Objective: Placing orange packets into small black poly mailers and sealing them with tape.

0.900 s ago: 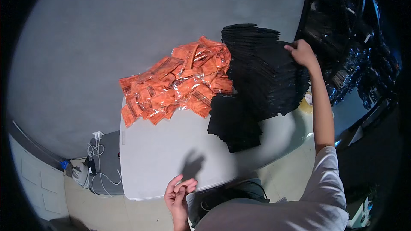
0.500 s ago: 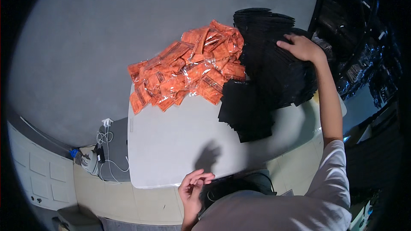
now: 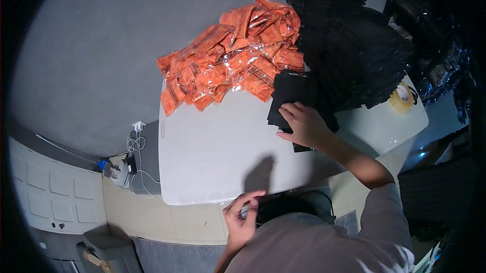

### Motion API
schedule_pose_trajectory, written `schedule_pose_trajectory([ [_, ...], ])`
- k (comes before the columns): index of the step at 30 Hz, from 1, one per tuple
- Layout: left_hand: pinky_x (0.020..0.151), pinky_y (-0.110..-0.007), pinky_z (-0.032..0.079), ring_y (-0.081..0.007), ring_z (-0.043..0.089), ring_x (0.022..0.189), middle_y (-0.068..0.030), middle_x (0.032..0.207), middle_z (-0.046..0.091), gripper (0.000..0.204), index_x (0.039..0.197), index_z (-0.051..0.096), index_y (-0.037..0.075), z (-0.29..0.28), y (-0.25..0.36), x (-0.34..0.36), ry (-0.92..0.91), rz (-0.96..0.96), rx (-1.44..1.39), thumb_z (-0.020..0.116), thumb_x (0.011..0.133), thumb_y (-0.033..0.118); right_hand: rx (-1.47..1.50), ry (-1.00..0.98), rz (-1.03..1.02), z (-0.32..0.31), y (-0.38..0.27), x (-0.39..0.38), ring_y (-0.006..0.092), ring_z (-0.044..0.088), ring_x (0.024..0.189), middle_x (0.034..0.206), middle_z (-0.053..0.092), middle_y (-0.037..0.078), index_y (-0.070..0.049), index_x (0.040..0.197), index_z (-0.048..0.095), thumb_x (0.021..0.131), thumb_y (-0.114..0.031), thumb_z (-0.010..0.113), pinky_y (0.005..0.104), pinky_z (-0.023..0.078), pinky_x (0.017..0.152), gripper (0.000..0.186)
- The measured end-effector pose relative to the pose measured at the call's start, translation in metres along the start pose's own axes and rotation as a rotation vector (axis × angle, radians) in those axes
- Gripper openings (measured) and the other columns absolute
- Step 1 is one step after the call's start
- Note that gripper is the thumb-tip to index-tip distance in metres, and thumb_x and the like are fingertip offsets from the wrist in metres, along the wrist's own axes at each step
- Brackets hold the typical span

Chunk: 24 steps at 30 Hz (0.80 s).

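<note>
My right hand (image 3: 306,126) rests on the smaller stack of flat black fabric pieces (image 3: 292,85), fingers bent and apart, thumb beside the stack's edge. A large layered heap of the same black pieces (image 3: 349,45) lies behind it at the right. To the left is a pile of orange items in clear plastic packets (image 3: 228,55). My left hand (image 3: 242,217) is raised at the near edge of the white table (image 3: 202,156), fingers loosely bent and apart, holding nothing that I can see.
A tape roll (image 3: 401,95) sits on the table's right end. White cables (image 3: 136,146) with a plug hang left of the table, above tiled floor (image 3: 192,222). Dark shiny material (image 3: 450,80) hangs at the right, and a panelled white door (image 3: 61,192) stands lower left.
My right hand has moved down and left from the large black heap to the smaller stack. My left hand stays loosely bent near the front edge. The whole view has shifted.
</note>
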<state>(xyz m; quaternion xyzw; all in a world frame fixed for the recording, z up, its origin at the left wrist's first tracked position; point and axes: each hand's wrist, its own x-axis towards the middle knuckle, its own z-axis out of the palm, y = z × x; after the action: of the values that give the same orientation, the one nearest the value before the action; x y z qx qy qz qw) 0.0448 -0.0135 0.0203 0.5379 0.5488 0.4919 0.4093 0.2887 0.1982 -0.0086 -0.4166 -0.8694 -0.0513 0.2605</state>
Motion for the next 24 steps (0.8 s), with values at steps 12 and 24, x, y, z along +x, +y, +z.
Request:
schedule_pose_trajectory([
  [12, 0.095, -0.035, 0.057, -0.0214, 0.075, 0.102, -0.0152, 0.107, 0.079, 0.018, 0.115, 0.074, -0.004, -0.008, 0.003, -0.001, -0.072, 0.056, 0.053, 0.065, 0.104, 0.007, -0.163, 0.127, -0.034, 0.021, -0.017, 0.016, 0.0252, 0.06, 0.094, 0.09, 0.057, 0.005, -0.009, 0.085, 0.073, 0.074, -0.026, 0.083, 0.0377, 0.056, 0.07, 0.023],
  [24, 0.094, -0.034, 0.057, -0.0213, 0.075, 0.102, -0.015, 0.107, 0.079, 0.021, 0.117, 0.073, -0.004, -0.036, -0.016, -0.002, -0.038, 0.052, -0.008, 0.064, 0.106, 0.01, 0.22, 0.127, 0.159, -0.051, -0.026, 0.062, 0.0346, 0.066, 0.081, 0.083, 0.067, 0.015, -0.003, 0.091, 0.066, 0.092, -0.016, 0.068, 0.0444, 0.055, 0.071, 0.014],
])
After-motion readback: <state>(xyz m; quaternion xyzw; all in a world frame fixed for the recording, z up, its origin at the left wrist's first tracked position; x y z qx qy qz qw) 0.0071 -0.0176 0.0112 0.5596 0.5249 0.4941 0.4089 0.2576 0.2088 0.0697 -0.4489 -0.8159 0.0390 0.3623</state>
